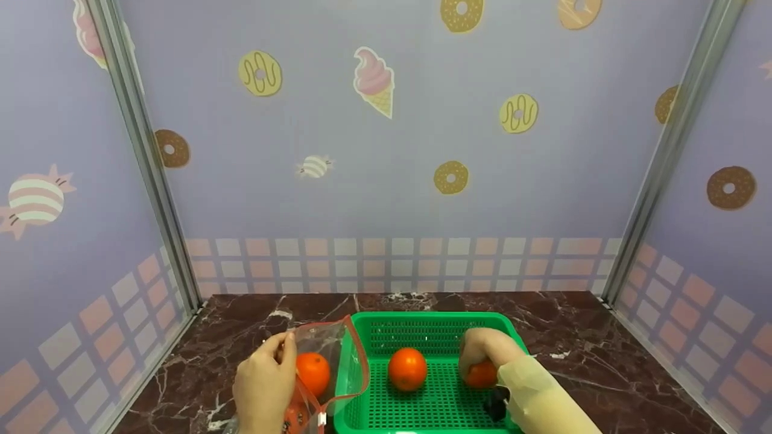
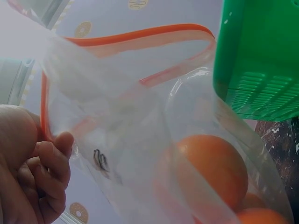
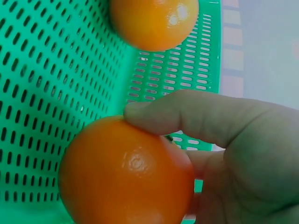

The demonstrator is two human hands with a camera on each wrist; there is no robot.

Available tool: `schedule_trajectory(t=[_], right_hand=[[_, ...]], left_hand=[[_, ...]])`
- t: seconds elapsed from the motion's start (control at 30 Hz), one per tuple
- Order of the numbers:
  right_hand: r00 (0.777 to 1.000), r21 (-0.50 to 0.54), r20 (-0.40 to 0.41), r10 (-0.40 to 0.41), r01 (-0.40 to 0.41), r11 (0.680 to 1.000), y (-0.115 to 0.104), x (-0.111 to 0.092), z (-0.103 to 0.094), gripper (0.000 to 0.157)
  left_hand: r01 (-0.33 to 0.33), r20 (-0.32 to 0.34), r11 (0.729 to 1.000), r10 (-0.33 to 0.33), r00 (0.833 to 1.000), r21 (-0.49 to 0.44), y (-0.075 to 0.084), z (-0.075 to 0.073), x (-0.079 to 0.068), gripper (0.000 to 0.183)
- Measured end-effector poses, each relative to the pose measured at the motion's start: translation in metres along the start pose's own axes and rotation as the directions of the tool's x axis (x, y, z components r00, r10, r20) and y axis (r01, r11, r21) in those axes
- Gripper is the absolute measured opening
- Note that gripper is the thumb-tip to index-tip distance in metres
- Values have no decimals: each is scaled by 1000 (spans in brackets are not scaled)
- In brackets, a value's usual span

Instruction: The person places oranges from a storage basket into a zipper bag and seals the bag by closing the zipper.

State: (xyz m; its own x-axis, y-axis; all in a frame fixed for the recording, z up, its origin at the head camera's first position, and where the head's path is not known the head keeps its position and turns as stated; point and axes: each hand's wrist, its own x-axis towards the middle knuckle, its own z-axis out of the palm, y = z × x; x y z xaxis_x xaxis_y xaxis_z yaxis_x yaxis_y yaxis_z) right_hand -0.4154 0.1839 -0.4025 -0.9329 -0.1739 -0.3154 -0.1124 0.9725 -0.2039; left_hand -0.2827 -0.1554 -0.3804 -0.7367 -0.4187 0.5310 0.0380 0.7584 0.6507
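Observation:
My left hand [image 1: 263,380] pinches the rim of a clear zip bag [image 2: 126,121] with a red-orange edge, its mouth spread apart. Inside the bag sit several oranges [image 2: 212,168]. In the head view the bag leans over the left wall of a green plastic basket [image 1: 437,315]. My right hand [image 1: 482,349] reaches down into the basket's right side and grips an orange [image 3: 126,172], with the thumb lying across its top. Another orange [image 1: 408,369] rests on the basket floor to the left of that hand.
The basket stands on a dark red marbled table [image 1: 241,319]. Patterned panels [image 1: 386,211] close in the back and both sides, with metal posts [image 1: 160,181] at the corners. A black object [image 1: 496,404] is by my right wrist.

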Motion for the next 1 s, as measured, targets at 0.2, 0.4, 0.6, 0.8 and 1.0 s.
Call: schedule_trajectory(t=[0.2, 0.4, 0.6, 0.8, 1.0], right_hand=[[999, 155, -32, 7, -2, 988, 2, 0, -2, 26], [1000, 411, 13, 15, -19, 912, -1, -2, -5, 45], [998, 419, -66, -23, 49, 907, -10, -8, -10, 47], [993, 512, -114, -41, 94, 854, -18, -17, -12, 40], [984, 554, -159, -79, 155, 818, -23, -25, -11, 43]], left_hand=[[4, 1, 1000, -4, 1000, -3, 1, 0, 0, 25], [13, 13, 1000, -13, 1000, 1, 1, 0, 0, 25], [30, 45, 999, -30, 999, -10, 1, 0, 0, 27], [29, 49, 999, -28, 998, -18, 1, -1, 0, 27], [23, 38, 1000, -22, 999, -20, 1, 0, -1, 27]])
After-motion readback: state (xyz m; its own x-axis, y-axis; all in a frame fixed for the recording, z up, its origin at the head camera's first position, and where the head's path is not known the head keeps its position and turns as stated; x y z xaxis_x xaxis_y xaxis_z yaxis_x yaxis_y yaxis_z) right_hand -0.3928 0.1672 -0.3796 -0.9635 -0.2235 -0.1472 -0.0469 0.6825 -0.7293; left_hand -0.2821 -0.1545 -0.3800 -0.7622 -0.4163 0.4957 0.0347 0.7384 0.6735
